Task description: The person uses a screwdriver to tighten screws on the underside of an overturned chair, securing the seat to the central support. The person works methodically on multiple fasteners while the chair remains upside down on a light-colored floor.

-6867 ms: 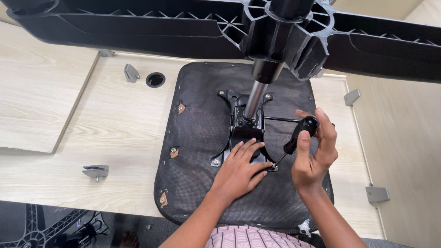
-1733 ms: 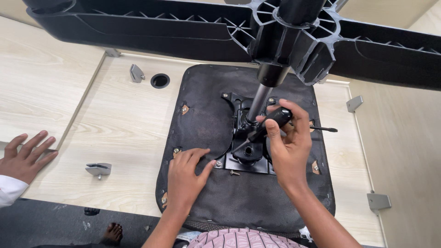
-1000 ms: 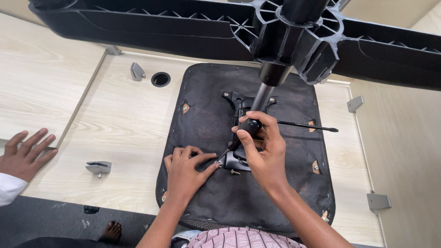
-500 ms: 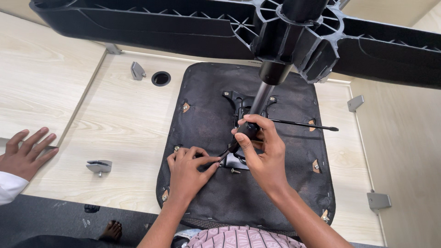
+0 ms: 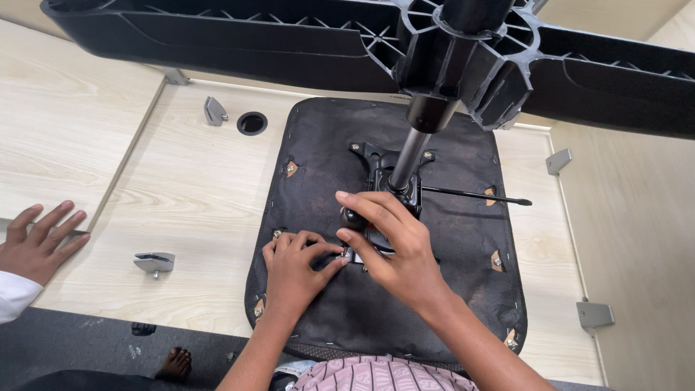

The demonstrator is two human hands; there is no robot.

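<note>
On the upturned seat (image 5: 463,289), both hands meet at the mount plate (image 5: 376,163): left hand (image 5: 297,268) pinches a fitting, right hand (image 5: 394,242) grips a black tool (image 5: 352,216).

Your left hand (image 5: 293,269) lay palm down, knuckles up, its fingers (image 5: 318,250) curled and pinched toward the right. Your right hand (image 5: 394,250) sat just beside it, touching it at the fingertips, palm down, with the index finger stretched out to the left and the others bent under. Both forearms came up from the bottom edge, the right one angled in from the lower right.
</note>
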